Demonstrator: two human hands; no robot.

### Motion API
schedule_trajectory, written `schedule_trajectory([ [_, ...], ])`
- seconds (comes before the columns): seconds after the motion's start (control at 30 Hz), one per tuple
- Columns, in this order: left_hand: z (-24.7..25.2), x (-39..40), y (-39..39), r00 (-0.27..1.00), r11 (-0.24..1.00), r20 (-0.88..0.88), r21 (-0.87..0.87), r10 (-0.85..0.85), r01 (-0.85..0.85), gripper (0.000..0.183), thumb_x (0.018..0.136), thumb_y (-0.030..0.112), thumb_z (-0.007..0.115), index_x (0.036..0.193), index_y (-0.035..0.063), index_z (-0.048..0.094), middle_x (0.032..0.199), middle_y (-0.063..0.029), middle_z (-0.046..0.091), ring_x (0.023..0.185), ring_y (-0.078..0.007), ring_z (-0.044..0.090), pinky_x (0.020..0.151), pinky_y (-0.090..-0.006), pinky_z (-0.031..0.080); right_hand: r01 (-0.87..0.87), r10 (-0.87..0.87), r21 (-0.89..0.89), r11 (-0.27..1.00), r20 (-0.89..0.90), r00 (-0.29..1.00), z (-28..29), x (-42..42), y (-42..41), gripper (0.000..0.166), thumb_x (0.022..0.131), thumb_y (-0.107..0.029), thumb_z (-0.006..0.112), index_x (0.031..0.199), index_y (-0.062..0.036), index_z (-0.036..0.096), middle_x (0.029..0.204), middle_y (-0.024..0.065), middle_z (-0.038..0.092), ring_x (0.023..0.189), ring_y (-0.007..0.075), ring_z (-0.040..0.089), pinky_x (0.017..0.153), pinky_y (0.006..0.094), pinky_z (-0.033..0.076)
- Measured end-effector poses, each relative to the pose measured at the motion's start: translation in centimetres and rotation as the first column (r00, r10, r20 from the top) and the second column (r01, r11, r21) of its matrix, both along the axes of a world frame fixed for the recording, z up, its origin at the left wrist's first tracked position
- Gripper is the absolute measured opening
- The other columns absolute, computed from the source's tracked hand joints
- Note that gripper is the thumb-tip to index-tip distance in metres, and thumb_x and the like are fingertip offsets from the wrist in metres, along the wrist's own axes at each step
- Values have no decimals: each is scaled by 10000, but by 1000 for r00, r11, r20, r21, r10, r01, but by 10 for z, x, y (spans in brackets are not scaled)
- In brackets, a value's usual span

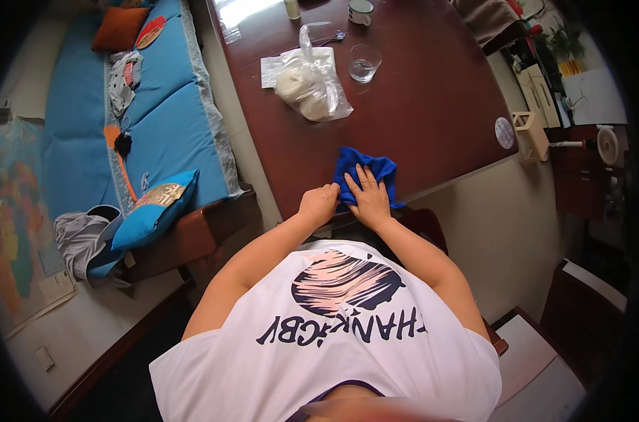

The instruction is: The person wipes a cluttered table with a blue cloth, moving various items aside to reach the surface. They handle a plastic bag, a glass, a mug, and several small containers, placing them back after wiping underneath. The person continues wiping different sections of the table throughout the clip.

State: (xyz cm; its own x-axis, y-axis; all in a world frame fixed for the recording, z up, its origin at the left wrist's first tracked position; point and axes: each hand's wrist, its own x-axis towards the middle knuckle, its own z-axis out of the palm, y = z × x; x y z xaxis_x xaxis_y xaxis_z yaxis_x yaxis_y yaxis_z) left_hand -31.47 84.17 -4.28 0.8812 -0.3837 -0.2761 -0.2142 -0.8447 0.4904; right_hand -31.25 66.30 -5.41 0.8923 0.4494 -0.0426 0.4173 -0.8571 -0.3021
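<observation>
A crumpled blue cloth [362, 158] lies on the near edge of a dark reddish-brown wooden table [430, 105]. My right hand [372, 196] rests flat on top of it, palm down, with the fingers spread. At the cloth's left edge, my left hand [319, 204] has its fingers curled in and closed on the fabric; the fingertips are partly hidden. Farther in on the tabletop sits a clear plastic bag [332, 97] holding pale round pieces that look like buns. To its right stands a clear drinking glass [364, 63].
An enamel mug [360, 11] and a small jar [292, 9] stand at the far side. A round patterned coaster [504, 133] lies by the right corner. On the left is a blue-cushioned wooden bench [166, 116] with a blue pillow [158, 205]. A dark red seat [427, 227] is under the table edge.
</observation>
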Motion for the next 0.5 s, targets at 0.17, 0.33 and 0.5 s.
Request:
schedule_trajectory([
  [0.17,0,-28,46,998,999,-64,42,10,-7,203,822,171,627,962,91,503,894,-116,624,848,-304,631,702,-421,502,1,-1,-10,1000,-14,1000,2,-30,47,730,731,-342,702,1389,-209,418,1499,143,272,1386,316,249,1026,547,298],
  [0.33,-3,-64,114,998,999,-33,7,46,-46,200,820,162,627,963,91,506,903,-114,628,850,-309,629,702,-420,501,23,-23,12,1000,-22,1000,-5,-67,115,761,706,-344,718,1391,-211,414,1503,148,258,1393,320,226,1035,569,277],
  [0.5,-6,-82,164,997,998,-20,9,69,-69,202,821,160,626,974,95,511,923,-114,634,863,-310,628,710,-416,501,40,-41,25,999,32,999,-7,-82,166,762,700,-345,724,1386,-214,420,1500,143,264,1394,315,223,1041,562,275],
])
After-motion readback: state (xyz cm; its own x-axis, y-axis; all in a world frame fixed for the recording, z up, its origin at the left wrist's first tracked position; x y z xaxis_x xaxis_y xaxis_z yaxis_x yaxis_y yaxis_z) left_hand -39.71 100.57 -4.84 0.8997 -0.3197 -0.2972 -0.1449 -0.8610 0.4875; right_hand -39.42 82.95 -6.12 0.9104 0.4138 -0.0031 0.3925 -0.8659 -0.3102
